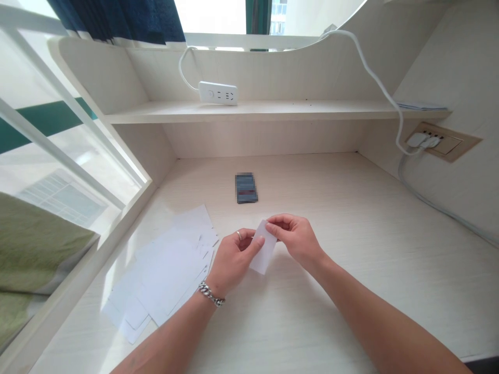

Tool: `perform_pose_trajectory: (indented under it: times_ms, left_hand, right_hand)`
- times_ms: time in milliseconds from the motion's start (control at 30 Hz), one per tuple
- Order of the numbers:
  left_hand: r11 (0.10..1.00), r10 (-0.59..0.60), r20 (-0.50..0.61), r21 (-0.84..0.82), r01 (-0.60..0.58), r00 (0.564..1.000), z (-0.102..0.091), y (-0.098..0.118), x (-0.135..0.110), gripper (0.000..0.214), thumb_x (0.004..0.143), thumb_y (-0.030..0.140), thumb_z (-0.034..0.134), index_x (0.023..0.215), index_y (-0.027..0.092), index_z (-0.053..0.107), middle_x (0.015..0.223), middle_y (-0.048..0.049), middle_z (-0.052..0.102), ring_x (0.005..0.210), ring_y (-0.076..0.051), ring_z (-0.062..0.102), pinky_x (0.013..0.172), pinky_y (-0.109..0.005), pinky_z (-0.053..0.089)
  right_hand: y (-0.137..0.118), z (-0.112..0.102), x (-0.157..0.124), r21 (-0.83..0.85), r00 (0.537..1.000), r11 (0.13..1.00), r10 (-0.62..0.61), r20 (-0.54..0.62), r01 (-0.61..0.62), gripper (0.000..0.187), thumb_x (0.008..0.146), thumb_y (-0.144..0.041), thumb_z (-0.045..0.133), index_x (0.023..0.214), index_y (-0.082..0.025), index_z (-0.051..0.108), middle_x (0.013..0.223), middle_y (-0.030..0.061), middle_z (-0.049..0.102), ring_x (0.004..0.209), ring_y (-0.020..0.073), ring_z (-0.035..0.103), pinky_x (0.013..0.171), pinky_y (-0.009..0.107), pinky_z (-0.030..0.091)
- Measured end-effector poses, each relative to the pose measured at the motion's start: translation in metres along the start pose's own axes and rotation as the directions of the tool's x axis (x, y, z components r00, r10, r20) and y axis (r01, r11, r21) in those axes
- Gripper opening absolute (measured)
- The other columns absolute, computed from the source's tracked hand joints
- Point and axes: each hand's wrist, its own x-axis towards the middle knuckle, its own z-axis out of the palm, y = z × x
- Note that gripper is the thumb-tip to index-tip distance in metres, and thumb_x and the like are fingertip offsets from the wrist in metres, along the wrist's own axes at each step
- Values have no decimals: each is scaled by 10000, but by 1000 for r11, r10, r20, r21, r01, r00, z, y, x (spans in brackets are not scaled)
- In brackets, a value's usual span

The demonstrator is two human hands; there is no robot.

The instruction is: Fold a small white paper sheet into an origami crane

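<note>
A small strip of white paper is held up over the middle of the desk, tilted to the right. My left hand, with a ring and a chain bracelet, pinches its left edge between thumb and fingers. At the paper's upper right corner, my right hand grips it between thumb and forefinger. Whether the paper is folded, I cannot tell. Several loose white sheets lie overlapping to the left of my left hand. Beyond both hands sits a dark, pixelated flat rectangular object.
A shelf spans the back of the desk and carries a white power strip. On the right wall, plugs sit in a socket, with a white cable running up from it. A slatted rail borders the left side.
</note>
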Motion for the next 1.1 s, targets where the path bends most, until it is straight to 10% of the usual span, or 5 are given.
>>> perform_pose_trajectory:
  times_ms: [467,700,1100]
  left_hand:
    - [980,-130,-44,-158,121,991,8,5,-4,311,738,432,709,848,142,701,796,-85,722,668,-165,632,560,-240,472]
    - [971,-127,-153,-220,91,980,7,-1,-3,318,737,450,712,835,148,681,776,-69,708,662,-151,617,563,-237,482]
    - [974,-101,-147,-217,68,984,8,-7,3,330,733,446,717,798,128,655,778,-76,696,728,-185,648,652,-313,550]
  right_hand:
    - [-8,-2,-9,-111,998,993,46,35,-42,220,699,-339,766,841,-171,751,858,71,743,780,194,669,695,312,536]
    - [-5,0,-8,11,966,966,258,-20,-258,342,676,-442,771,792,-134,679,725,60,698,672,175,651,633,321,544]
    - [6,5,-8,35,986,986,164,-33,-163,345,691,-473,749,692,-157,611,671,22,636,643,157,587,624,329,527]
